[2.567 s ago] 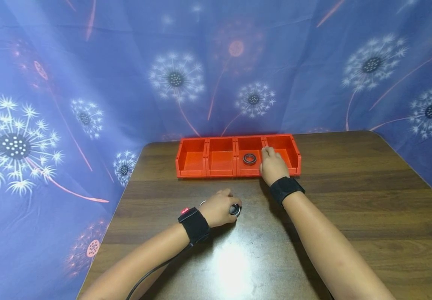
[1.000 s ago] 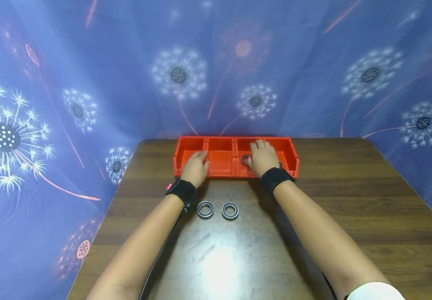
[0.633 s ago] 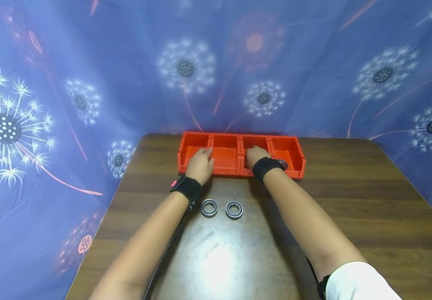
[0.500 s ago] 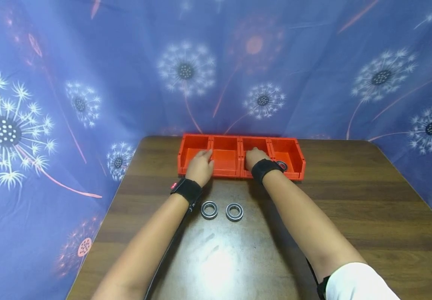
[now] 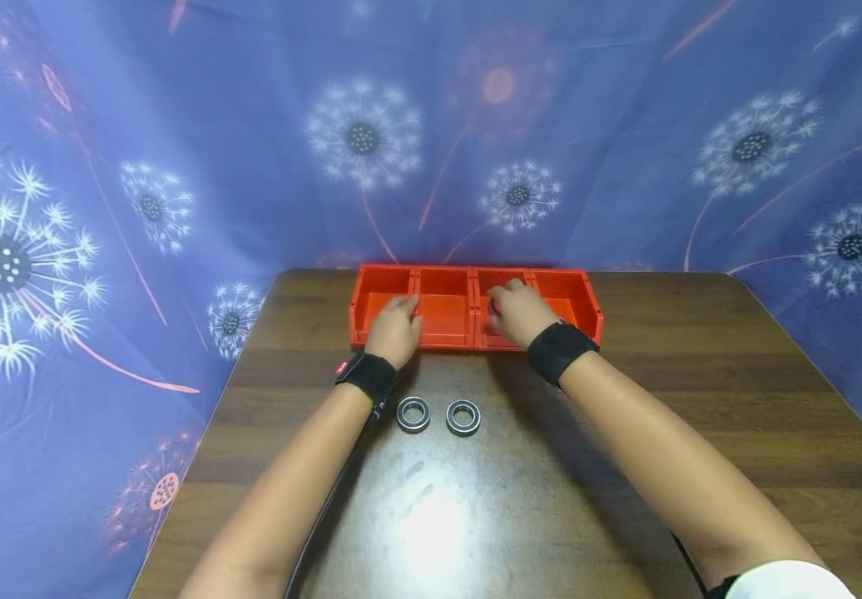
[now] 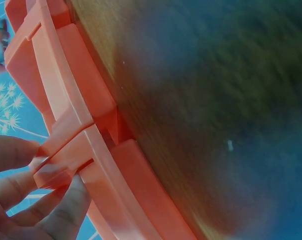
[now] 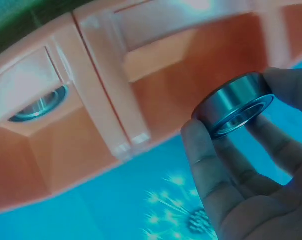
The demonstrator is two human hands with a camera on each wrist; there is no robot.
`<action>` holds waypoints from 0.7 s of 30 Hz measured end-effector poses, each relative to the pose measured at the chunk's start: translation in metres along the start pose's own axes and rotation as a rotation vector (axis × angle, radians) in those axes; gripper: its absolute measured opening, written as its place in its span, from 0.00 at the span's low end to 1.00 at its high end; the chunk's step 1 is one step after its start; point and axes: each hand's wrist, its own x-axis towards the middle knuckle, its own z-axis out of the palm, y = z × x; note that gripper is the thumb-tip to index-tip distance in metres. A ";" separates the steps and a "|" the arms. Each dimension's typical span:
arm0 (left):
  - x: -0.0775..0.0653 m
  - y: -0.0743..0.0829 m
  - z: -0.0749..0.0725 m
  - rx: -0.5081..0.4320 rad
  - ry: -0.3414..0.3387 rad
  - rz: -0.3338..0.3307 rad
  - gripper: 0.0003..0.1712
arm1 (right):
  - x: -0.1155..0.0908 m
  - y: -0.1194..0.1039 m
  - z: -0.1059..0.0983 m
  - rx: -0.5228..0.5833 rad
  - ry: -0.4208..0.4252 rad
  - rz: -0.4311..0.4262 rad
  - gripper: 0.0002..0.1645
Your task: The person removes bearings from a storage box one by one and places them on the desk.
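Observation:
A red bin with several compartments stands at the back of the table. My left hand is at the divider between its two leftmost compartments; in the left wrist view the thumb and fingers pinch that divider. My right hand is over the third compartment and grips a steel ball bearing by its rim, between thumb and fingers. Another bearing lies in the rightmost compartment, mostly hidden by the hand in the head view. Two more bearings, a left one and a right one, lie flat on the table.
The wooden table runs out to both sides of the bin. A blue dandelion-print cloth hangs right behind the bin. Black straps circle both wrists, and a cable runs along the left forearm.
The left hand let go of the bearings on the table and moved to the bin's divider. The right hand went from the rightmost compartment to the third and lifted the bearing there.

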 end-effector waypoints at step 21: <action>-0.001 0.001 0.003 -0.015 0.007 -0.022 0.29 | -0.088 -0.007 0.063 0.017 0.039 -0.229 0.26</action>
